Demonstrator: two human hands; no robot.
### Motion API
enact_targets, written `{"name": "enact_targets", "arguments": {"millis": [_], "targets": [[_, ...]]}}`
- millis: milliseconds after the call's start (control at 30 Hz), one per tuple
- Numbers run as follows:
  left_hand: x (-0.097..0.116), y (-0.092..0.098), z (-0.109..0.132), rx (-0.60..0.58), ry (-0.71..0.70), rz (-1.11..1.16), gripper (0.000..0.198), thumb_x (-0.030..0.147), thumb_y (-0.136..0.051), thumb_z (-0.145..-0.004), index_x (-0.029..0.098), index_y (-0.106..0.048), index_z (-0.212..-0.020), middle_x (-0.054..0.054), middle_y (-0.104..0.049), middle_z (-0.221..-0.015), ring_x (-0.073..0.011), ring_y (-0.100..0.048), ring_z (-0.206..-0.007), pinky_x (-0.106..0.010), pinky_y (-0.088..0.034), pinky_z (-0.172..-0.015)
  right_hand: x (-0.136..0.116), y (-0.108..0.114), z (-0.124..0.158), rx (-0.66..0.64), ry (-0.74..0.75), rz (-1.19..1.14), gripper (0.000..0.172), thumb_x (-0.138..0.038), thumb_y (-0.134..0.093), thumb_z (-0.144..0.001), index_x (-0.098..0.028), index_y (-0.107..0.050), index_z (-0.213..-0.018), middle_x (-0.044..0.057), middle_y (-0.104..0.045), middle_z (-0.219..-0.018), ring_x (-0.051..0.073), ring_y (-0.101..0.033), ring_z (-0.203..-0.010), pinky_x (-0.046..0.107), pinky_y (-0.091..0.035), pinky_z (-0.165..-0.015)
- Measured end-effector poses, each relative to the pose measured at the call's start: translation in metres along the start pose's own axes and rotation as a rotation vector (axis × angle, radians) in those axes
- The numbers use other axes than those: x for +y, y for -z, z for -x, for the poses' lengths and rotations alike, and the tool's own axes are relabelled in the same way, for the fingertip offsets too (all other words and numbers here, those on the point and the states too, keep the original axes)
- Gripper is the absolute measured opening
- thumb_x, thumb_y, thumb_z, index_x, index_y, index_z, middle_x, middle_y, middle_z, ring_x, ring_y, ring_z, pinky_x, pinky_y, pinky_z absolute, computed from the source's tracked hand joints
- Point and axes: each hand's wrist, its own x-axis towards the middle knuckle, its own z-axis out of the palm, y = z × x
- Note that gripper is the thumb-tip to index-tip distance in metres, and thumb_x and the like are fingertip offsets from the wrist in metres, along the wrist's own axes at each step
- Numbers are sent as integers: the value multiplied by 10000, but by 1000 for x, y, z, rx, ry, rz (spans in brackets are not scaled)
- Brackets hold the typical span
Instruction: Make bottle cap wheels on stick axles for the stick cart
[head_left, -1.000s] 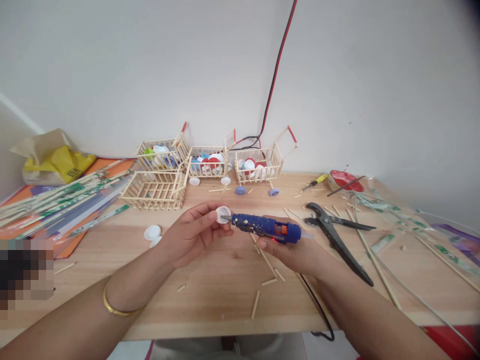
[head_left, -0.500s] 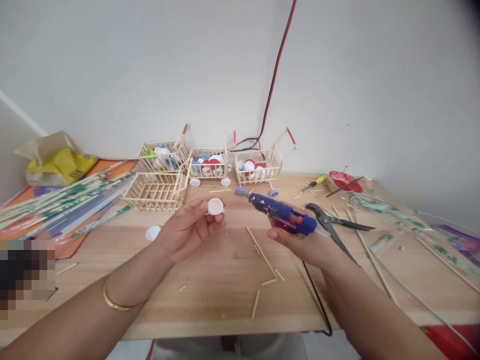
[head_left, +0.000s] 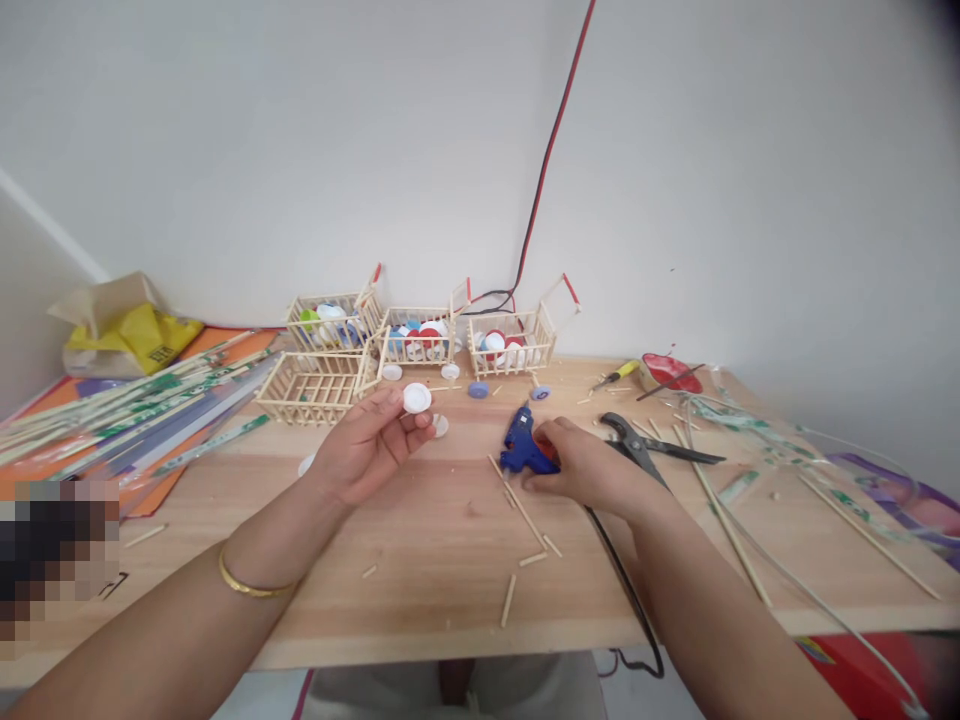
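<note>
My right hand (head_left: 581, 470) has lowered the glue gun (head_left: 523, 452) onto the counter (head_left: 450, 560), still gripping it, while my left hand (head_left: 371, 447) pinches the white cap (head_left: 417, 398) above it, best kept level.

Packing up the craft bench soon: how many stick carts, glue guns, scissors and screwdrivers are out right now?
Stick carts: 4
Blue glue gun, under the right hand: 1
Black scissors: 1
Yellow screwdriver: 1
Total: 7
</note>
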Motion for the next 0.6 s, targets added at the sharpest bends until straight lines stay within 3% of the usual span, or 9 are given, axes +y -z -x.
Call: {"name": "enact_targets", "arguments": {"millis": [100, 167, 233, 400, 500, 600], "targets": [[1, 1, -1, 2, -13, 7, 114, 162, -652, -794, 103, -640, -891, -51, -652, -789, -105, -617, -686, -232, -579, -686, 2, 7, 3, 121, 57, -53, 389, -371, -733, -670, -172, -627, -987, 93, -611, -996, 226, -567, -897, 339, -415, -796], [2, 1, -2, -1, -18, 16, 118, 163, -655, -792, 107, -639, -894, -50, -649, -794, -100, -611, -682, -232, -578, -688, -1, 7, 2, 196, 64, -198, 314, -389, -651, -760, -176, -630, -990, 61, -631, -896, 186, -577, -806, 319, -432, -742], [3, 2, -2, -7, -20, 25, 120, 161, -654, -794, 106, -640, -899, -47, -644, -796, -96, -605, -684, -237, -577, -700, -7, 3, -4, 177, 43, -452, 301, -421, -559, -835, -181, -616, -1008, 14, -620, -761, 136, -557, -648, 270, -429, -614], [3, 2, -1, -25, -28, 34, 104, 167, -650, -799, 101, -642, -879, -38, -631, -766, -96, -602, -683, -248, -577, -716, -45, -3, -29, -54, -79, -1151, 274, -374, -563, -859, -186, -596, -1057, 32, -662, -828, 106, -607, -663, 233, -462, -611], [4, 0, 0, -27, -31, 37, 112, 177, -656, -796, 110, -643, -885, -38, -639, -782, -98, -609, -682, -250, -577, -713, -68, 0, -47, -283, -228, -1276, 283, -380, -465, -926, -215, -566, -1132, 52, -696, -784, 106, -611, -605, 198, -423, -523], [6, -1, 1, -21, -37, 46, 120, 186, -664, -792, 110, -643, -881, -31, -640, -783, -91, -606, -673, -246, -574, -716, -81, -1, -66, -391, -325, -1365, 351, -440, -349, -963, -199, -581, -1070, 59, -688, -714, 82, -553, -499, 153, -354, -436]]}}
